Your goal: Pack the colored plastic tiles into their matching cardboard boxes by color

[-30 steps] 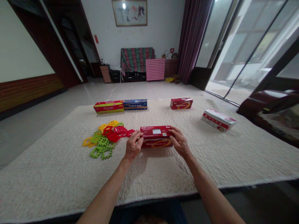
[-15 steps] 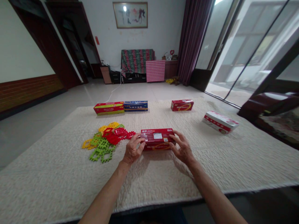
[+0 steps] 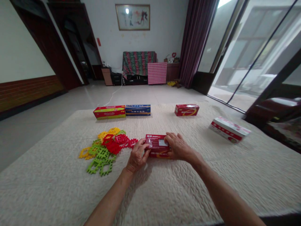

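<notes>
A red cardboard box with white print and a pale label rests on the quilted cover in front of me. My left hand grips its left end, thumb at the near side and fingers on top. Over the right end lies my right hand, fingers across the top and thumb against the near face, hiding that end. Just left of the box is a loose pile of plastic interlocking pieces, with red pieces, green pieces and yellow pieces.
Along the far edge of the quilted cover stand a red-and-yellow box, a blue box and another red box. A white-and-red box sits at the right. Beyond is a tiled floor.
My right hand has shifted left and further over the box's top, now covering its right end. The left hand keeps its hold. The whole view has tilted slightly.
</notes>
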`<act>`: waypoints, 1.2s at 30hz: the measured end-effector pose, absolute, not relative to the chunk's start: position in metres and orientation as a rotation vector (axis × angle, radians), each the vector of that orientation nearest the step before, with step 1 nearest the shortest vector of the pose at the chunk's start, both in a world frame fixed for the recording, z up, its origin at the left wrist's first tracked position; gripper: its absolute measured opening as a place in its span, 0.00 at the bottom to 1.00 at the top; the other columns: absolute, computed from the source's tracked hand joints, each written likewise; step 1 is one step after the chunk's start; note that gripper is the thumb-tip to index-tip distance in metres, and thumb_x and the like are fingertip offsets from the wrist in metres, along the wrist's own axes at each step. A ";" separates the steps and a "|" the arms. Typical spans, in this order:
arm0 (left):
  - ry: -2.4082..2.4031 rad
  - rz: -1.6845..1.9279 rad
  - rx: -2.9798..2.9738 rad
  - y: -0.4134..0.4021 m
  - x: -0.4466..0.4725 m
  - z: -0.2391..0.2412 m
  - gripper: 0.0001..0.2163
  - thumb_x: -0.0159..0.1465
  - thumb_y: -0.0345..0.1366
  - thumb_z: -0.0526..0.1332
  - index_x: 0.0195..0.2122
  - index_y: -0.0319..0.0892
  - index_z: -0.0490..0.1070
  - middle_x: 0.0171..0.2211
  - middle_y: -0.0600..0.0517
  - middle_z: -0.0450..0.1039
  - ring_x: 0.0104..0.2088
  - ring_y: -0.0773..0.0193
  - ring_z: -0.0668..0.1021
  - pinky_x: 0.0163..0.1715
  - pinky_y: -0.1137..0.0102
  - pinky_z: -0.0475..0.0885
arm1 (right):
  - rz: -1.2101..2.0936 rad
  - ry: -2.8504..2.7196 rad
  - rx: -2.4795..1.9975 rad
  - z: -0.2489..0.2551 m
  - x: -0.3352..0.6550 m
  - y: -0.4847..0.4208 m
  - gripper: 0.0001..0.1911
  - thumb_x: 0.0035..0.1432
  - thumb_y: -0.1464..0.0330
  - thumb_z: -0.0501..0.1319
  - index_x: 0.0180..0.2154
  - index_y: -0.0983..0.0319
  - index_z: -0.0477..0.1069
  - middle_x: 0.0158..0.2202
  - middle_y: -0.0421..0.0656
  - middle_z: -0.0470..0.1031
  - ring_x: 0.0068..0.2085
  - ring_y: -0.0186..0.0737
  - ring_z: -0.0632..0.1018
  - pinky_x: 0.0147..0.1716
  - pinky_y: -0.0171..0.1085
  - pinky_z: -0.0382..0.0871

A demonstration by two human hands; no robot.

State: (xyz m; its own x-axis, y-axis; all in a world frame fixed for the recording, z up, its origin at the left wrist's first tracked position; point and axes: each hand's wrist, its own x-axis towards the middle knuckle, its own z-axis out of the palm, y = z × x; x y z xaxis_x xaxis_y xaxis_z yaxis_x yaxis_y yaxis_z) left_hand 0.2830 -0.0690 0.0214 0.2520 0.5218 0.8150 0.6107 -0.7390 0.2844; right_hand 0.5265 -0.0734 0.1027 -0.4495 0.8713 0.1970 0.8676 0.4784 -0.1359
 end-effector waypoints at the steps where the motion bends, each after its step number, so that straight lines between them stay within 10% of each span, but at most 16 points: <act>1: -1.090 -1.511 -2.406 -0.064 0.284 0.020 0.09 0.65 0.30 0.60 0.46 0.41 0.72 0.53 0.41 0.73 0.54 0.56 0.77 0.54 0.61 0.76 | 0.045 -2.500 -1.491 0.104 0.528 -0.067 0.17 0.48 0.66 0.67 0.38 0.60 0.64 0.48 0.52 0.72 0.48 0.52 0.72 0.49 0.49 0.61; 16: -1.435 -1.783 -2.242 0.058 0.363 -0.011 0.25 0.61 0.22 0.54 0.60 0.39 0.65 0.57 0.39 0.71 0.60 0.52 0.73 0.59 0.52 0.71 | -0.048 -2.403 -1.578 0.091 0.573 0.114 0.18 0.46 0.73 0.63 0.41 0.59 0.62 0.47 0.49 0.72 0.48 0.47 0.73 0.45 0.42 0.62; 36: -1.594 -1.865 -2.201 0.061 0.365 -0.029 0.20 0.62 0.24 0.51 0.53 0.43 0.72 0.51 0.40 0.76 0.53 0.52 0.78 0.55 0.52 0.75 | -0.170 -2.357 -1.739 0.084 0.598 0.268 0.22 0.49 0.70 0.62 0.48 0.60 0.63 0.52 0.53 0.72 0.52 0.54 0.72 0.49 0.53 0.62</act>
State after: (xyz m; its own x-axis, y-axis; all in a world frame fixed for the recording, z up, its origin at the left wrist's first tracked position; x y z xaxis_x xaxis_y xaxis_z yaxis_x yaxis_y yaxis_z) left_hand 0.3646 0.0615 -0.0291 -0.1015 0.7292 0.6767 0.5552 -0.5229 0.6468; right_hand 0.5979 0.2682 0.0841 -0.2833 0.9302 0.2332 0.9541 0.2981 -0.0302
